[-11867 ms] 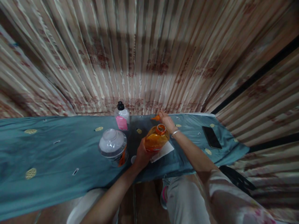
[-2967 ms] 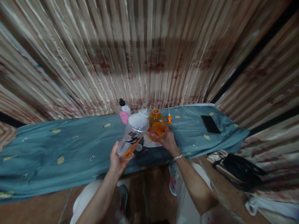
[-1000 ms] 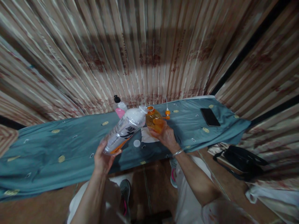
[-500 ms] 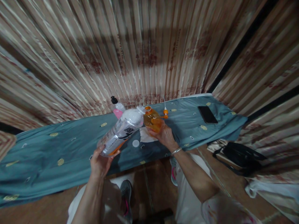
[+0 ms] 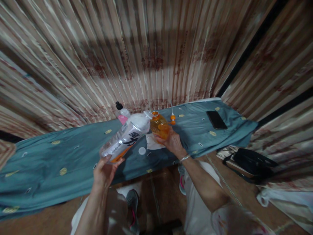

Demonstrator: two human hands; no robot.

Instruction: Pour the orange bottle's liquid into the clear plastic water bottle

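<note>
Two bottle mouths (image 5: 148, 115) (image 5: 155, 112) are nearly meeting above the cloth (image 5: 83, 140): the left hand (image 5: 105, 171) is grasping the tilted clear bottle (image 5: 124, 140), the right hand (image 5: 174, 142) is gripping the amber bottle (image 5: 159, 126); blur is possibly hiding contact.

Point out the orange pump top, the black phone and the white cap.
Orange pump top (image 5: 172, 118): head view, on its orange collar.
Black phone (image 5: 216, 120): head view, mid-screen.
White cap (image 5: 142, 151): head view, on its flat face.

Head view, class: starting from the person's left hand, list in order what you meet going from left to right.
Left hand, white cap, orange bottle, orange pump top, black phone, black bag.
</note>
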